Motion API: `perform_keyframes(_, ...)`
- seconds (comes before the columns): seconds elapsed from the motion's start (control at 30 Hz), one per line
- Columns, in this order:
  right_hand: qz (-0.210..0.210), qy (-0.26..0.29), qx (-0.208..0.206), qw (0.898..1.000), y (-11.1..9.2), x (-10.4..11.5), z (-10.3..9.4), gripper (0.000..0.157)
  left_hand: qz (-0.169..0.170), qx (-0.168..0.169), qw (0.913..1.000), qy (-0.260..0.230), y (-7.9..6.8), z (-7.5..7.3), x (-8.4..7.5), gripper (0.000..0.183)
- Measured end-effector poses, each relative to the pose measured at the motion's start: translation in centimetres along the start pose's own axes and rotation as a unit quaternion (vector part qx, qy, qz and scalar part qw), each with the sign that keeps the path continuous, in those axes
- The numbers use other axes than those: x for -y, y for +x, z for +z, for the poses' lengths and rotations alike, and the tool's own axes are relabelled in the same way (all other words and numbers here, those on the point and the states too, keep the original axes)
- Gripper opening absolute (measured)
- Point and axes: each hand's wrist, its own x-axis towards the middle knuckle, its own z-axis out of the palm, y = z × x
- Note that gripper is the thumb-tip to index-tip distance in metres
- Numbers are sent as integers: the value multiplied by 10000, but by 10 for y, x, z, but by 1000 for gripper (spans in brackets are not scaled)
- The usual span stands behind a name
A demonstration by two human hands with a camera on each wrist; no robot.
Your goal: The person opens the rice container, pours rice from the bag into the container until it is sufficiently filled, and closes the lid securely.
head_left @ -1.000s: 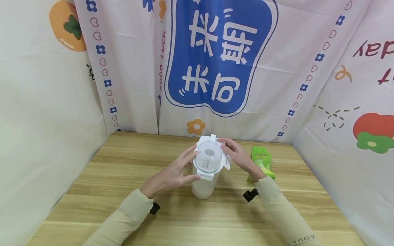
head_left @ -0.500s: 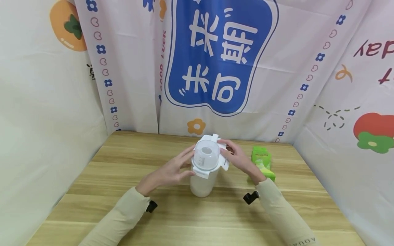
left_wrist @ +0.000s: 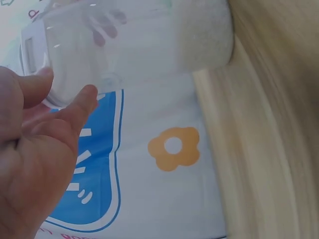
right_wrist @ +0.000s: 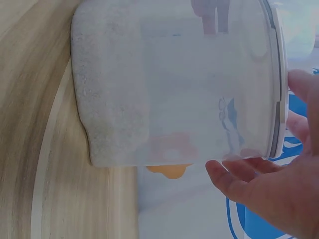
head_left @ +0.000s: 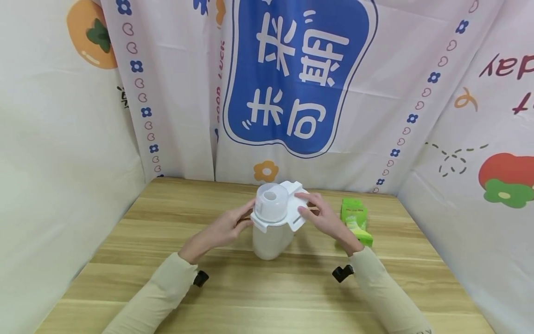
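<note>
A translucent storage container (head_left: 267, 243) stands upright on the wooden table, its white lid (head_left: 297, 204) seated on the rim. On the lid sits a clear domed cup (head_left: 267, 211) with a small round recess on top. Pale grain (right_wrist: 107, 94) fills the bottom part. My left hand (head_left: 221, 228) holds the container's left end just at the lid, thumb and finger at its edge in the left wrist view. Opposite it, my right hand (head_left: 327, 219) grips the lid's right edge, with fingertips against the wall below the rim.
Right of the container lies a green packet (head_left: 356, 222), partly behind the right forearm. The wooden table (head_left: 275, 297) meets white printed cloth (head_left: 183, 157) at the back and both sides.
The container has turned between my hands, so its cup end now points left and the lid's wider part faces right. Both hands have followed it.
</note>
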Motion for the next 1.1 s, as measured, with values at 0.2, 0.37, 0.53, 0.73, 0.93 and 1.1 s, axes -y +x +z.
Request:
perform_keyframes(0.2,211,-118,-79,9997,-8,6,1,45,24,-492,9980,406,-3,8,3,62)
perform_keyframes(0.37,465,-284,-498,9973,-13,13,7,46,28,-1240,9876,961,-3,20,-7,55)
perform_keyframes(0.53,306,-480,-692,9960,-17,13,11,50,-850,-1178,9869,698,-4,34,-24,71)
perform_keyframes(0.73,-107,-438,-255,9987,-20,6,11,54,-1712,-1067,9780,535,-3,47,-38,105)
perform_keyframes(0.93,15,-161,237,9996,-26,24,5,58,-2062,-1379,9672,554,0,62,-39,127)
perform_keyframes(1.1,59,-98,414,9991,-32,38,-4,59,-2221,-1576,9607,546,7,64,-38,133)
